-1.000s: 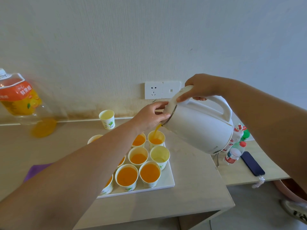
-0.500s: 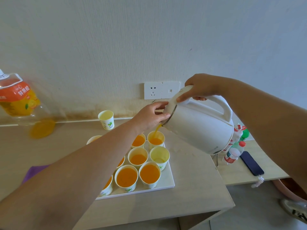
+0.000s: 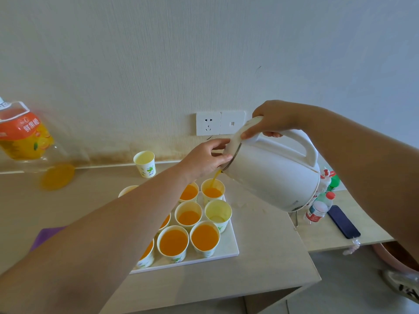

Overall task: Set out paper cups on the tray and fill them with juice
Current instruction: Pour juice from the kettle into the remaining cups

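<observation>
A white kettle (image 3: 276, 175) is tilted over the white tray (image 3: 229, 248). My right hand (image 3: 274, 118) grips its handle, thumb on the lid. My left hand (image 3: 206, 159) is closed on the kettle's rim beside the spout. A thin stream of orange juice (image 3: 215, 177) falls into the far right paper cup (image 3: 212, 189). Several cups on the tray hold juice, such as the near one (image 3: 173, 243). One cup (image 3: 218, 213) in the right column is almost empty. My left forearm hides the left cups.
A lone paper cup (image 3: 144, 163) stands by the wall. A large juice bottle (image 3: 22, 137) is at the far left. A purple cloth (image 3: 47, 234), small bottles (image 3: 319, 207) and a dark phone (image 3: 343, 222) lie around; wall sockets (image 3: 220, 123) behind.
Juice keeps pouring into the far right cup and its level rises slightly. Both hands and the kettle hold nearly the same position.
</observation>
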{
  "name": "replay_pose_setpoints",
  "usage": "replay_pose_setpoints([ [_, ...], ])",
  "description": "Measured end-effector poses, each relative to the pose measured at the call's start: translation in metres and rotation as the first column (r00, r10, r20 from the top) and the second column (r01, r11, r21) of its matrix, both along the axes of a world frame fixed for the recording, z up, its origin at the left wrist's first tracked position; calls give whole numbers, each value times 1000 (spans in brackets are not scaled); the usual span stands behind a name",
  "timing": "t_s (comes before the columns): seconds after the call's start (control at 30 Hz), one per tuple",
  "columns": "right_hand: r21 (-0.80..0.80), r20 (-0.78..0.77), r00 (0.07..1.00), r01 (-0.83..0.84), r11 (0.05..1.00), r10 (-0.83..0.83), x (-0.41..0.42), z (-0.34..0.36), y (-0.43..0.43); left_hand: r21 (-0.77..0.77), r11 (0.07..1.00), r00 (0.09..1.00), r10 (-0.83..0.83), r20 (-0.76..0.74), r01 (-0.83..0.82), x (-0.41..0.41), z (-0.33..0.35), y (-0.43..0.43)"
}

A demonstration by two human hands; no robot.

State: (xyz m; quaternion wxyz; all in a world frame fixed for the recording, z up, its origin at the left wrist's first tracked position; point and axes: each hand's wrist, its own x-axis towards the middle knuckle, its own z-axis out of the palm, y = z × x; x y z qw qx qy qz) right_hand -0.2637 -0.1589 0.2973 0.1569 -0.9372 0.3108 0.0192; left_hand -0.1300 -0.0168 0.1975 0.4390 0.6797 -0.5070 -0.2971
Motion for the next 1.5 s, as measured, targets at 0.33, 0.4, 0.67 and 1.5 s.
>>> replay_pose_setpoints([
  [0.33, -5, -19, 1000, -8, 1000, 8, 3, 0, -1, 2, 1000, 1000, 1, -13, -1, 2, -1, 0],
  [0.4, -4, -21, 1000, -12, 1000, 11, 4, -1, -1, 2, 1000, 1000, -3, -12, 3, 2, -2, 0],
  [0.67, 4, -34, 999, -8, 1000, 8, 5, 2, 0, -14, 1000, 999, -10, -49, 9, 3, -1, 0],
  [1.5, -27, -64, 998, -7, 1000, 6, 4, 8, 7, -12, 1000, 999, -9, -44, 8, 3, 0, 1],
])
